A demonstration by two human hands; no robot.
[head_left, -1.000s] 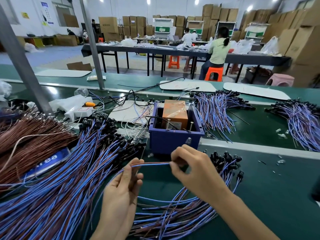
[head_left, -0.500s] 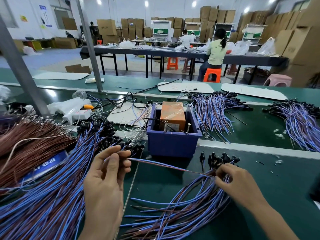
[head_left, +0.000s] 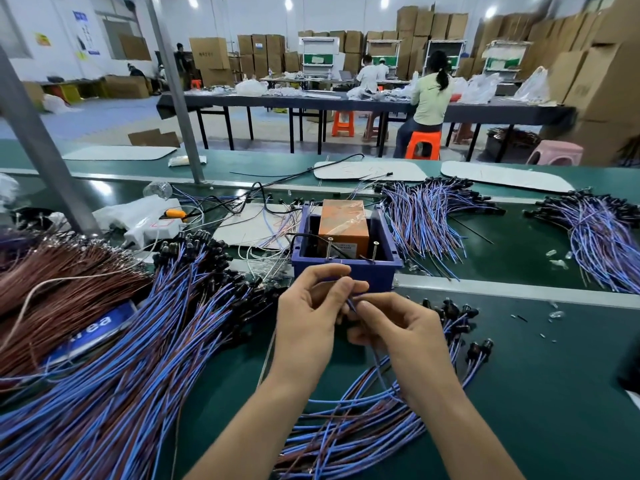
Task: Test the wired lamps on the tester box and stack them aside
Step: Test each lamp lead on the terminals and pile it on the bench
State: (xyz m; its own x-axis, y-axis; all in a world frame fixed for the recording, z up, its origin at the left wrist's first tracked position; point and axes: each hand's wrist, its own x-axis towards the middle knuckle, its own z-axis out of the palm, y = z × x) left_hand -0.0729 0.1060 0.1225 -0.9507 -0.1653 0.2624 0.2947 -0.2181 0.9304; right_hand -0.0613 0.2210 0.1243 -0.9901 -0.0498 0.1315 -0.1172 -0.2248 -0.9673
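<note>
Pinched between the fingertips of left hand (head_left: 308,327) and right hand (head_left: 405,336), just at 6 o'clock of the tester box (head_left: 346,273): one wired lamp (head_left: 350,303), trailing toward 5 o'clock into the loose heap (head_left: 363,427). For a sound test, part the two lead ends, keep fingers off bare metal, and touch one end to each upright pin (head_left: 329,249) at 12 o'clock.

Far in front of you, brown boxes (head_left: 433,26) are piled high by the wall. A person in a pale green top (head_left: 429,98) sits on an orange stool (head_left: 423,144) at a long dark table (head_left: 277,102). A pink stool (head_left: 556,152) stands to your right. A grey pole (head_left: 175,88) rises on your left.
</note>
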